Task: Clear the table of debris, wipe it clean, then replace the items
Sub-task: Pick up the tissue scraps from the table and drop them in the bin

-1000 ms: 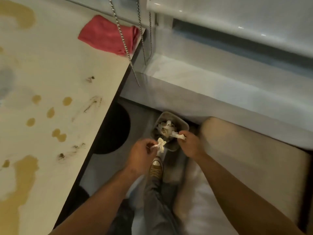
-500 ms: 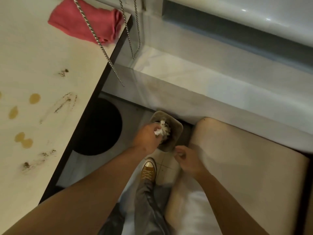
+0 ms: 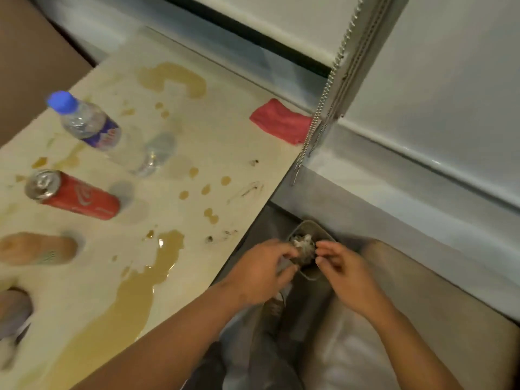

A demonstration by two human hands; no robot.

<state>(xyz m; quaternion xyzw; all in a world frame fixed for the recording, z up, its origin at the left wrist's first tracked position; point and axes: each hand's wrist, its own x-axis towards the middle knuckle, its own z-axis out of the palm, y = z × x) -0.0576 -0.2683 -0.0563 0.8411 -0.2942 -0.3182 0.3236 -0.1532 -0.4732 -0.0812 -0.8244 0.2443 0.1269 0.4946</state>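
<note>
Nearest, both hands hang low beside the desk edge over a small grey bin [image 3: 309, 230] on the floor. The left hand [image 3: 260, 273] has its fingers [image 3: 284, 256] loosely curled with nothing plainly in them; the right hand [image 3: 344, 273] has its fingers [image 3: 323, 253] relaxed and slightly apart, also holding nothing that I can see. Right between the two sets of fingertips sits the crumpled paper debris [image 3: 302, 243], pale and wadded, inside the bin. It looks feather-light and soft, so it should squash down under a gentle push.

Out past the left fingers, the desk [image 3: 225, 142] is covered in brownish spills [image 3: 135, 294], drips and dark crumbs. The red can [image 3: 71, 194] lies on its side; thin metal, probably light and apt to roll, best taken round its middle. Beyond it a clear bottle with a blue cap [image 3: 84, 122] leans; smooth plastic, maybe slippery if wet, best gripped around the body. Farthest from the fingers, at the desk's corner, lies a folded pink cloth [image 3: 278, 123], limp and soft, easily bunched up for wiping.
</note>
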